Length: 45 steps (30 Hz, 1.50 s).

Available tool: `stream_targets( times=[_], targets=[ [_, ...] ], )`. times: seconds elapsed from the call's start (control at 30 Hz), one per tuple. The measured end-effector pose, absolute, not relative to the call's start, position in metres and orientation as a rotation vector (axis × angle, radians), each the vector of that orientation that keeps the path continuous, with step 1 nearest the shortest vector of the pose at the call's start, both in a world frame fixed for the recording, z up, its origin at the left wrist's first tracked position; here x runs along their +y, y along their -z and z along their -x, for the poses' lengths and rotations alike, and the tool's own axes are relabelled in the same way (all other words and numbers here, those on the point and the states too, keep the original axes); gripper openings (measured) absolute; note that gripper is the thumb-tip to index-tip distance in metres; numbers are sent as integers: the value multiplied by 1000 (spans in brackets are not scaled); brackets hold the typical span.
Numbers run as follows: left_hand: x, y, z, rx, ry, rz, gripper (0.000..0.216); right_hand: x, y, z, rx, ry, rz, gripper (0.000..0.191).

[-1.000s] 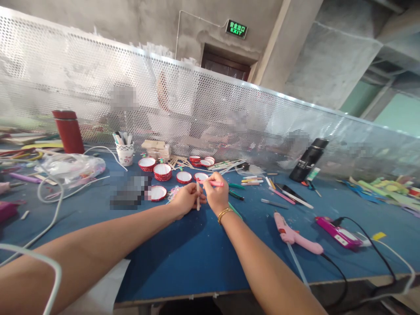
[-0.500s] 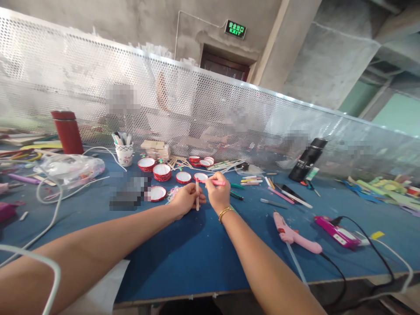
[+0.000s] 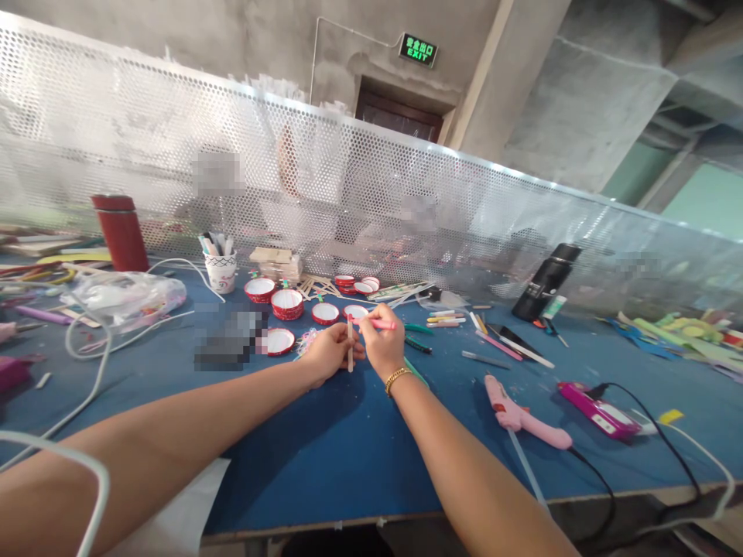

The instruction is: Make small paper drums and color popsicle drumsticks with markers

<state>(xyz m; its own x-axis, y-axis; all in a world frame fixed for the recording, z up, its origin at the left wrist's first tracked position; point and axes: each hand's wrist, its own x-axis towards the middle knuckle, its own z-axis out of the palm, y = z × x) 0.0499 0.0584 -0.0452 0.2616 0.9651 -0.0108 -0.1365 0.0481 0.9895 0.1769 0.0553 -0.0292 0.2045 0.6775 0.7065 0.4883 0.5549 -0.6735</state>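
Smooth wood on the craft stick [image 3: 350,360], satiny plastic on the glue gun [image 3: 514,415], shiny metal on the bracelet [image 3: 395,381]! Now a matt surface [image 3: 325,472], crinkled, glossy plastic bag [image 3: 124,298], rough concrete wall [image 3: 232,39], and perforated partition [image 3: 383,178], probably metal under that glare.

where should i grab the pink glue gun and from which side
Best by the handle, probably from the near right: the glue gun lies on its side, nozzle pointing away from you, handle jutting right. The cord leaves the handle's end, so close around its middle.
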Motion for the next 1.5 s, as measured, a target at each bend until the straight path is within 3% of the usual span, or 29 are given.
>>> stream_targets(
  times=[1.23, 1.5],
  targets=[
    [54, 40, -51, 978, -1051, -1216, 15, 57, 30, -177, -1426, -162, 1080, 13],
    [55, 40, -49, 963, -1036, -1216, 7, 59, 30, -180, -1424, -142, 1111, 14]
  ],
)
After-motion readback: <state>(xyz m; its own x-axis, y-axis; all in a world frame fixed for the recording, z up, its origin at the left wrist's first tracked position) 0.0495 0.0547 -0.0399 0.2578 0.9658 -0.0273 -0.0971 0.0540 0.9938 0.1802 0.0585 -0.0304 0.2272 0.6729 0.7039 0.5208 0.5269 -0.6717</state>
